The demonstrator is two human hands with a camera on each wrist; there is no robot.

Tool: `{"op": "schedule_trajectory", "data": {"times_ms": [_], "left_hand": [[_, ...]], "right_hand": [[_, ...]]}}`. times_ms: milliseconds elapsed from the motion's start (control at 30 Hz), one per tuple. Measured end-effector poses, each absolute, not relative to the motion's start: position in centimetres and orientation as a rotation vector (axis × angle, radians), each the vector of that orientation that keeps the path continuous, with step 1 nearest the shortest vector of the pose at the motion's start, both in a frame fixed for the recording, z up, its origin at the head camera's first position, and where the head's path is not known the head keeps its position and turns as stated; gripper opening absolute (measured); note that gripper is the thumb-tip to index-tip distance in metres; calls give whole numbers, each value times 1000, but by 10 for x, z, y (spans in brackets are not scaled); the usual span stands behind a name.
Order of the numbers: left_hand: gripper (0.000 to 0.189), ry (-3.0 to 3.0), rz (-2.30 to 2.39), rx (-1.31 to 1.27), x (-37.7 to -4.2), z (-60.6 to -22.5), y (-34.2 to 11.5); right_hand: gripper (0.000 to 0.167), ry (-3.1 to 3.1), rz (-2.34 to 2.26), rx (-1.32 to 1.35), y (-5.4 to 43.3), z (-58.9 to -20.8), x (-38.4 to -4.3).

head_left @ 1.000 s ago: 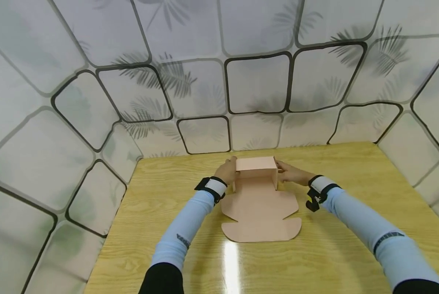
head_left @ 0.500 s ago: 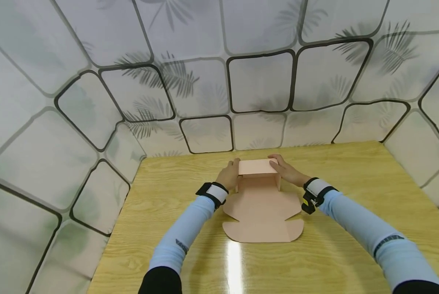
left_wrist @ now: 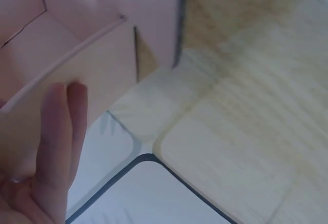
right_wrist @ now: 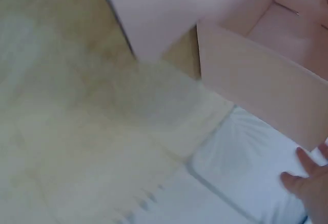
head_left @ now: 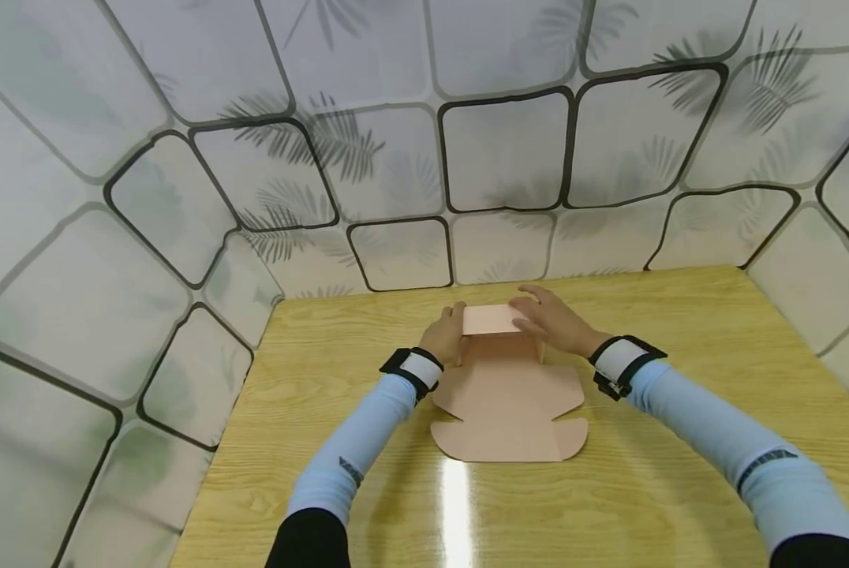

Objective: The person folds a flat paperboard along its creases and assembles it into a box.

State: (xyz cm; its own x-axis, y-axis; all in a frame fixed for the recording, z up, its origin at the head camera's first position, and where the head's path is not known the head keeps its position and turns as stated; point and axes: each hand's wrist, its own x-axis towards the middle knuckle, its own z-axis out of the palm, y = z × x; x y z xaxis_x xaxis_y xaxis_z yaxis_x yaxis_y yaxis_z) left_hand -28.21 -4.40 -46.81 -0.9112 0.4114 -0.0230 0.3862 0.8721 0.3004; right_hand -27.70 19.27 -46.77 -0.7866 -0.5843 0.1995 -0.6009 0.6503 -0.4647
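A part-folded pinkish cardboard box (head_left: 506, 386) lies on the table, its far end standing up as walls and its lid with rounded flaps spread flat toward me. My left hand (head_left: 442, 335) holds the raised left side wall (left_wrist: 97, 70). Two fingers (left_wrist: 54, 131) lie against the outside of that wall, and a fingertip shows at its inner edge. Over the far right corner is my right hand (head_left: 555, 319), fingers spread, overlapping the top panel (head_left: 488, 319) in the head view. In the right wrist view its fingers (right_wrist: 307, 162) appear beside the right side wall (right_wrist: 256, 75).
The box stands near the back of a wood-grain table (head_left: 353, 331). Close behind and at both sides rises a pale covering with dark outlines and leaf prints (head_left: 506, 154). A bright light reflection (head_left: 456, 505) falls on the tabletop in front of the box.
My right hand has gone from the box's right side up over its far right corner, its fingers spreading. My left hand keeps its hold on the left side.
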Motion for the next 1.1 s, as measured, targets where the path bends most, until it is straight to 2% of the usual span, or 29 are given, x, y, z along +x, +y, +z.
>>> {"op": "schedule_trajectory", "data": {"times_ms": [167, 400, 533, 667, 867, 933, 1100], "left_hand": [[63, 2823, 419, 538, -298, -456, -44], [85, 2732, 253, 425, -295, -427, -54], [87, 2804, 73, 564, -272, -409, -61], [95, 2668, -196, 781, -234, -400, -68], [120, 2483, -538, 1169, -172, -421, -75], [116, 2523, -669, 1344, -159, -435, -77], [71, 2668, -920, 1672, -149, -462, -79]], "right_hand": [[44, -2743, 407, 1252, 182, -455, -280], [39, -2924, 490, 1138, 172, -443, -296], [34, -2833, 429, 1159, 173, -442, -306], [33, -2843, 489, 1150, 176, -442, -313], [32, -2976, 629, 1029, 182, -448, -327], [33, -3017, 683, 1003, 184, -452, -331], [35, -3086, 792, 954, 189, -468, -336]]}}
